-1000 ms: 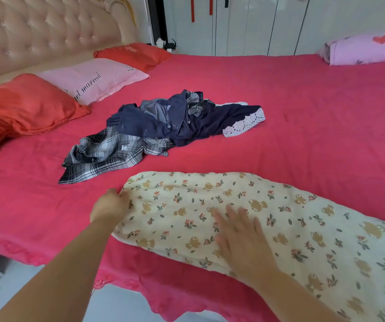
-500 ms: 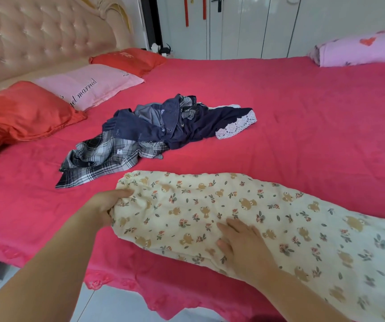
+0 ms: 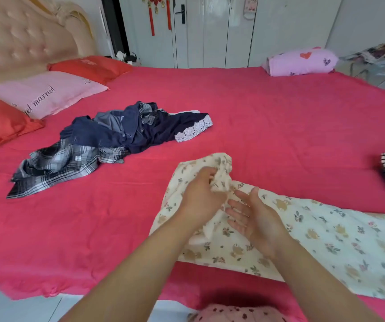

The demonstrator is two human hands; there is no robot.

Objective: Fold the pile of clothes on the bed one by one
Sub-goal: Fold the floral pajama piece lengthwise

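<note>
Near the bed's [image 3: 279,135] front edge, the left hand [image 3: 200,196] clutches the bunched end of a cream bear-print garment [image 3: 326,233], raised over the rest lying flat. The right hand [image 3: 255,219] hovers just beside it, fingers straight, holding nothing. Toward the bed's middle lies the pile of navy and plaid clothes [image 3: 108,140].

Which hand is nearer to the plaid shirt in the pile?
Left. The left hand is right of the plaid shirt, gripping the floral cloth; the right hand lies farther right.
</note>
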